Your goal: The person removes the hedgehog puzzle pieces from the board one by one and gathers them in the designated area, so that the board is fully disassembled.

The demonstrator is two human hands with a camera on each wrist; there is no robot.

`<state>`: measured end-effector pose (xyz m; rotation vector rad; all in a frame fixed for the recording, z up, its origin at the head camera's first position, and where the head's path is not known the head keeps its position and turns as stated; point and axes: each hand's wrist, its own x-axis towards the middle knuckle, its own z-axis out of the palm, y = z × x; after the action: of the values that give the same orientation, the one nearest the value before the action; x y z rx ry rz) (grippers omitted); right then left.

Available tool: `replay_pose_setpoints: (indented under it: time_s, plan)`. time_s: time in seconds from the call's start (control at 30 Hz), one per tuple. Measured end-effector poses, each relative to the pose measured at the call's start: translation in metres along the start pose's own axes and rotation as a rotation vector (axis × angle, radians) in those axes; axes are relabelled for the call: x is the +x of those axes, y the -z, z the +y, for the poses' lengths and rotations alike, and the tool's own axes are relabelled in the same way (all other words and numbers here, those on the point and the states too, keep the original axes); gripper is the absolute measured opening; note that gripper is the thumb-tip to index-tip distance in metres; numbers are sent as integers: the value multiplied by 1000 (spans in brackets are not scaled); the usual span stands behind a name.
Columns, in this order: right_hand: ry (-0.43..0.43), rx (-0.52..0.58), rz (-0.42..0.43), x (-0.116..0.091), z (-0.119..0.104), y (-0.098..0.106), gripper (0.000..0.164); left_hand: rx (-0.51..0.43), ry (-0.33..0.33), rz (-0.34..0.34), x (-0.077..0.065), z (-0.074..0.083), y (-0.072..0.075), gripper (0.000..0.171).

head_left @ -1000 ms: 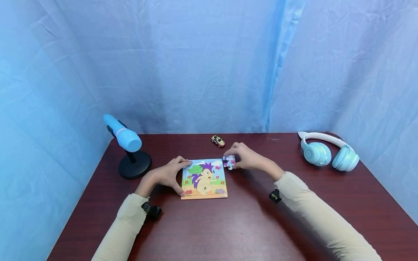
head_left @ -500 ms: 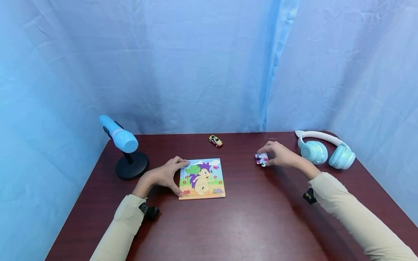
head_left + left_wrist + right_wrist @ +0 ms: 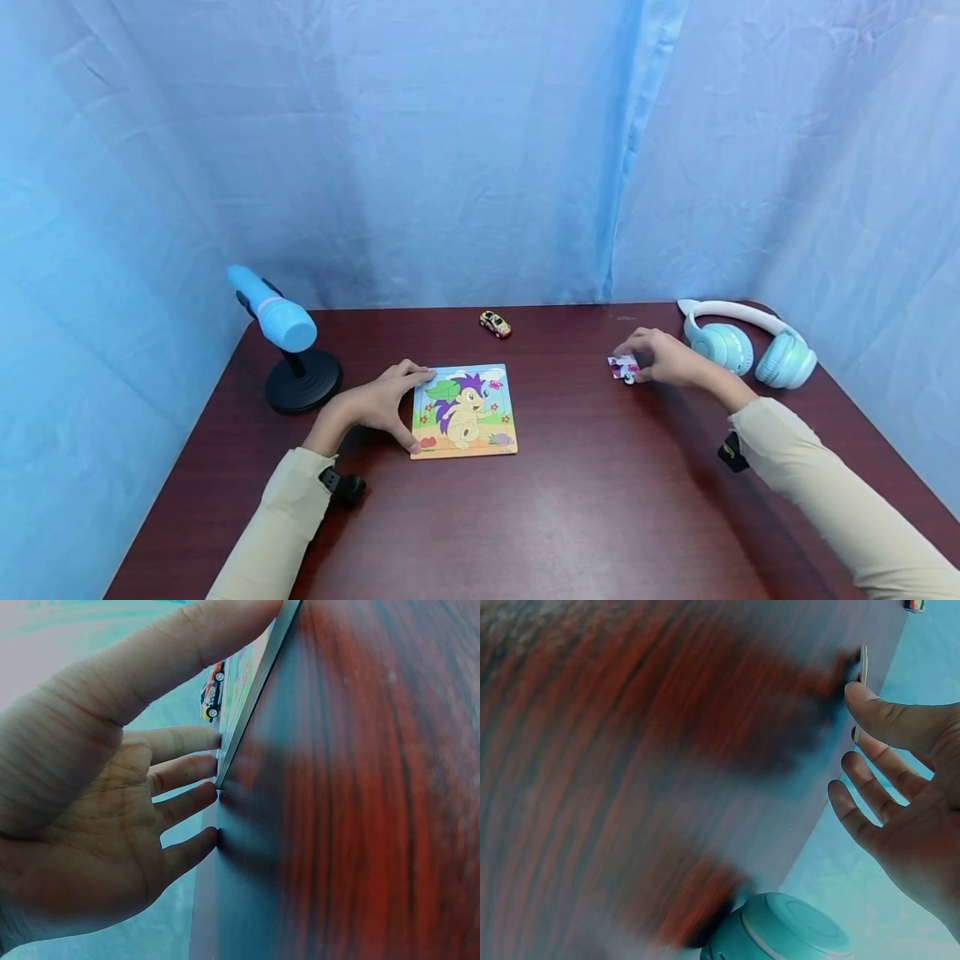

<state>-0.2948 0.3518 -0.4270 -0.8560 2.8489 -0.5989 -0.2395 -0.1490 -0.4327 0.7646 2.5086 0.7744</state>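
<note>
The right hand point(image 3: 663, 358) pinched a jigsaw piece point(image 3: 622, 367), likely light, stiff and best held by its edges, seemingly on or just above the table point(image 3: 480, 533), while the left hand point(image 3: 381, 403), fingers extended, touched the hedgehog puzzle point(image 3: 465, 417).

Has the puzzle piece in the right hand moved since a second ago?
Yes: in the head view, the puzzle piece, held by the right hand, has shifted rightward, away from the hedgehog puzzle and toward the headphones.
</note>
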Motion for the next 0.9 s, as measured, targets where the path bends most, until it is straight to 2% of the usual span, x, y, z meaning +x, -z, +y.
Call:
replay_pose_setpoints:
  time_s: [0.2, 0.57, 0.73, 0.9]
  plan:
    - [-12, 24, -2, 2, 1, -2, 42, 11, 14, 9, -1, -1, -1, 114]
    - [-41, 35, 0, -1, 3, -1, 42, 7, -1, 13, 0, -4, -1, 113]
    - [-19, 45, 11, 1, -8, -2, 42, 17, -15, 8, 0, -1, -2, 112]
    - [9, 65, 3, 12, -25, -10, 42, 32, -22, 10, 1, 0, -3, 110]
